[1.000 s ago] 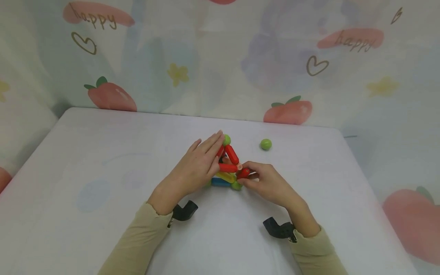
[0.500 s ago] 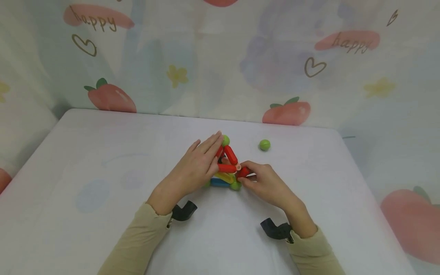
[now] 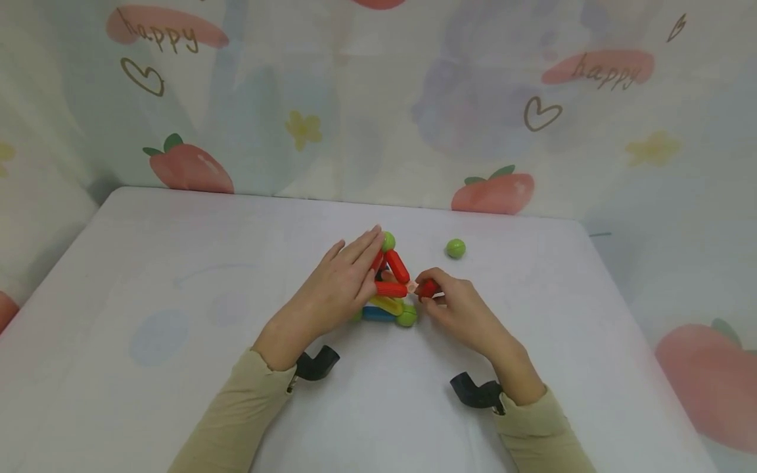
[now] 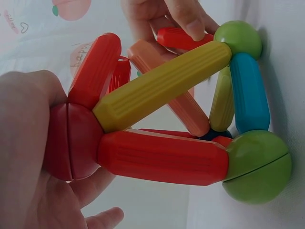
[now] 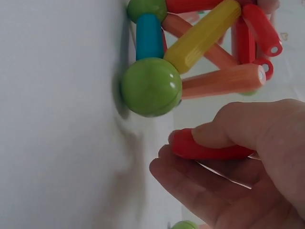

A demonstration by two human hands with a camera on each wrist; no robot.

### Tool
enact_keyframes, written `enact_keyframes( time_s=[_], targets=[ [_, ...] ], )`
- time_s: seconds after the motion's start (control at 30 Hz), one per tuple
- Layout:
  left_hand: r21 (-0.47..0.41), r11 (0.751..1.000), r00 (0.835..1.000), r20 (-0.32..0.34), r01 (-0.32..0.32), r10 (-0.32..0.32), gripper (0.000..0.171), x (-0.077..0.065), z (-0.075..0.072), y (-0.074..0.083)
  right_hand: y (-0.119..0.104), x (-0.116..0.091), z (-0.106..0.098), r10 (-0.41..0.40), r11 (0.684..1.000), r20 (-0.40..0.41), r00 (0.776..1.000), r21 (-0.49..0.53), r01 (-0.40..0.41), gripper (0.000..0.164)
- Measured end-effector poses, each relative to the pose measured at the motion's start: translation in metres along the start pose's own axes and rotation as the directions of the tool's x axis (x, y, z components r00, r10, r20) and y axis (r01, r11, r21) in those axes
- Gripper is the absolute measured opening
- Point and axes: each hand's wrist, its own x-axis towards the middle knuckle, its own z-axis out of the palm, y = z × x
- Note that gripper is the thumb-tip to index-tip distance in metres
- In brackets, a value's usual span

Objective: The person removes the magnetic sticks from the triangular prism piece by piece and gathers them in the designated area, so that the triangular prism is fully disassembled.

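Note:
My left hand grips the red ball of a frame built from magnetic rods and balls. From that ball run a yellow rod and red rods; the long red rod ends at a green ball low by the table. A blue rod links the two lower green balls. My right hand pinches a loose red rod between thumb and fingers. In the right wrist view this rod stands apart from the nearest green ball, below an orange rod with a free end.
A single green ball lies on the white table, behind and right of the frame. The patterned cloth backdrop rises at the table's far edge. Black wrist mounts jut inward from both forearms.
My right hand has drawn the red rod away from the lower right green ball, slightly up and to the right. The left hand and the frame stay nearly still.

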Motion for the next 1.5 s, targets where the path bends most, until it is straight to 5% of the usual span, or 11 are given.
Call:
enact_keyframes(
  time_s=[0.47,0.8,1.5],
  targets=[
    [-0.01,1.0,1.0,0.01,-0.009,0.009,0.06,0.001,-0.002,0.0,0.02,-0.003,-0.014,0.047,0.992,-0.077,0.996,-0.11,-0.055,0.031],
    [-0.009,1.0,1.0,-0.004,-0.01,0.01,0.06,0.0,-0.002,-0.001,0.024,0.0,-0.018,-0.009,0.968,-0.245,0.969,-0.246,-0.053,0.035],
    [-0.02,1.0,1.0,-0.003,-0.006,0.006,0.06,-0.001,0.0,0.0,0.04,0.021,-0.021,-0.013,0.924,-0.278,0.961,-0.371,-0.094,0.023]
  ],
)
